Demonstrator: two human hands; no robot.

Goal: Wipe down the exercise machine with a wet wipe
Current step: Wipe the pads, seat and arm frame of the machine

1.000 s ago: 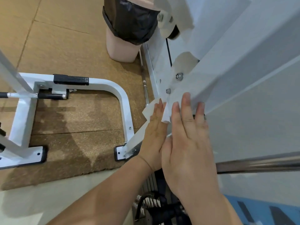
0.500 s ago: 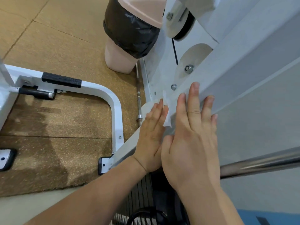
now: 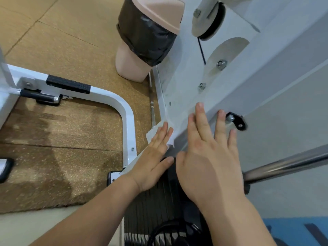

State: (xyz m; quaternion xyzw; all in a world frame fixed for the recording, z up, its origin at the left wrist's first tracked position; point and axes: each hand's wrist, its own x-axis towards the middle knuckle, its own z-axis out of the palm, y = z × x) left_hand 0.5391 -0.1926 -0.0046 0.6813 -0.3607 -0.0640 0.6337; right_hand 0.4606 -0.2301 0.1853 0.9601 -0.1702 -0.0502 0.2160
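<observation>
Both flat, open hands have slid up the beam (image 3: 236, 96); left hand (image 3: 152, 157) presses the wipe (image 3: 154, 132), right hand (image 3: 209, 157) is bare. A bracket (image 3: 237, 120) now shows, so wiping is advancing.

Cork-brown floor (image 3: 74, 47) spreads out in big tiles, seams showing, a darker patch near the bottom left. A pink bin (image 3: 140, 55) with a black liner (image 3: 147, 38) stands on it. Pale strip of flooring (image 3: 35, 226) lower left.

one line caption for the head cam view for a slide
Both hands flat on the white exercise machine frame, the left hand pressing a wet wipe, the right hand beside it.
</observation>
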